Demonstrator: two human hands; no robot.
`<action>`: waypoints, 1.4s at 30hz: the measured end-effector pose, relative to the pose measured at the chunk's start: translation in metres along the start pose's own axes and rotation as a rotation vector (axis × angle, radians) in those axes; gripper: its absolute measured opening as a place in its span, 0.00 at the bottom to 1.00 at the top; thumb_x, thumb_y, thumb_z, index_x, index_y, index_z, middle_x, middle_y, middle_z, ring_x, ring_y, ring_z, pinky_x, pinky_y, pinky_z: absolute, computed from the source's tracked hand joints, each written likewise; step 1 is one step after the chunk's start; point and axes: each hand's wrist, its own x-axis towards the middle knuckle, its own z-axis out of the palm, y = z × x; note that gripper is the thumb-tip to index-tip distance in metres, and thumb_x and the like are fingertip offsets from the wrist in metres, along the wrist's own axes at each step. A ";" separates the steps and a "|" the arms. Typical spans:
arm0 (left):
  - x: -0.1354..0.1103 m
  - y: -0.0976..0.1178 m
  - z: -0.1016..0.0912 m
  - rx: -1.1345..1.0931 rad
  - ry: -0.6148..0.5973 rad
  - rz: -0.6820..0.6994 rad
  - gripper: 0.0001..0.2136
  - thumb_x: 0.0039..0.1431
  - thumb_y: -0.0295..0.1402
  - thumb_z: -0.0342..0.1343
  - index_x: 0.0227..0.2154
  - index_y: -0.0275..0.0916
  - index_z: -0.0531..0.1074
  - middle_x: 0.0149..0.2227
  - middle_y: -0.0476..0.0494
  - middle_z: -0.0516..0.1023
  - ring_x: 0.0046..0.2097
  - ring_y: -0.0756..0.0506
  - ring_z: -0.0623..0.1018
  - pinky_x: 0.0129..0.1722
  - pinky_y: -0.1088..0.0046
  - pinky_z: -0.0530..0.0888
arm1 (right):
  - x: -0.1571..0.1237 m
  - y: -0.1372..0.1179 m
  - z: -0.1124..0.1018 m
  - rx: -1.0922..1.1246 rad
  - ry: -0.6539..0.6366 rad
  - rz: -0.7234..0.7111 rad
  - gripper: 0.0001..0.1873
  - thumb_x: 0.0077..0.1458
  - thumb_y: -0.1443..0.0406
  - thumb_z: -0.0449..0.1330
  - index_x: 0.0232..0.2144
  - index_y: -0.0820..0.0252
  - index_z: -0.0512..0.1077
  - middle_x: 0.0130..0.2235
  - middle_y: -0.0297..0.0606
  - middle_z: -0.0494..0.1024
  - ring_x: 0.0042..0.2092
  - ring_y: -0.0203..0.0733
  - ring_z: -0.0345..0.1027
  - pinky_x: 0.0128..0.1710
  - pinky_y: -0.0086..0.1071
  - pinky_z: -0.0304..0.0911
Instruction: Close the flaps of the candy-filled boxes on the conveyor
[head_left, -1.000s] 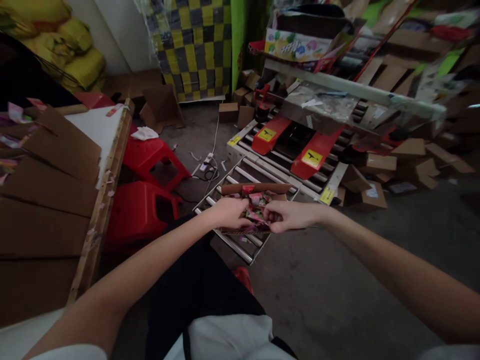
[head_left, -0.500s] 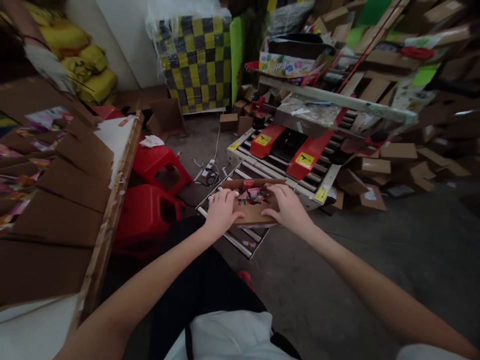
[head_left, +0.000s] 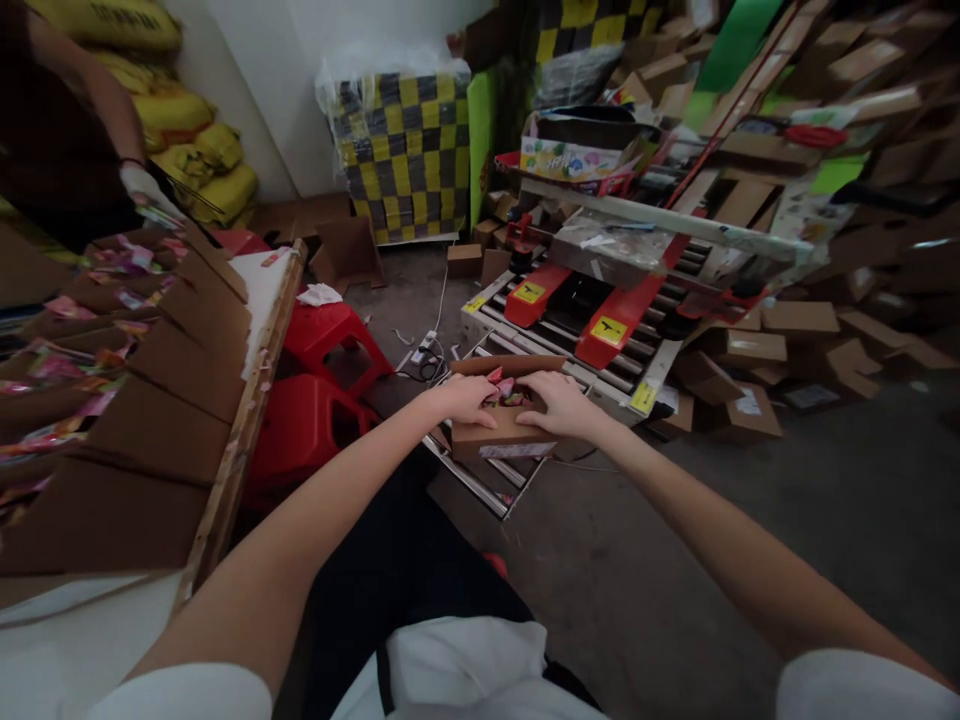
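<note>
An open cardboard box [head_left: 502,437] full of small pink and red wrapped packets [head_left: 508,391] sits on the roller conveyor [head_left: 480,478] in front of me. My left hand [head_left: 463,400] lies over the box's left end, its thumb along the near side and its fingers reaching in over the top. At the right end, my right hand [head_left: 561,403] curves over the edge, thumb on the near side. Both hands touch the cardboard; some fingertips are hidden among the packets and flaps.
Red stools [head_left: 300,435] stand left of the conveyor, beside a wood-edged table [head_left: 255,400] with several filled boxes. A co-worker's gloved hand [head_left: 146,190] is over those boxes. Behind the conveyor is a red-and-metal sealing machine [head_left: 611,335]; cartons [head_left: 750,410] pile up at right.
My hands have moved closer together over the box, and the left hand has turned inward across its top. The co-worker's gloved hand has shifted in view, now holding a small packet.
</note>
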 end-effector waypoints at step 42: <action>0.000 -0.014 0.039 -1.285 -0.342 -0.105 0.35 0.53 0.40 0.55 0.62 0.46 0.48 0.59 0.41 0.66 0.54 0.41 0.71 0.47 0.65 0.71 | -0.024 -0.058 0.068 0.331 0.544 0.602 0.31 0.63 0.60 0.38 0.65 0.60 0.35 0.66 0.49 0.44 0.67 0.55 0.29 0.60 0.58 0.44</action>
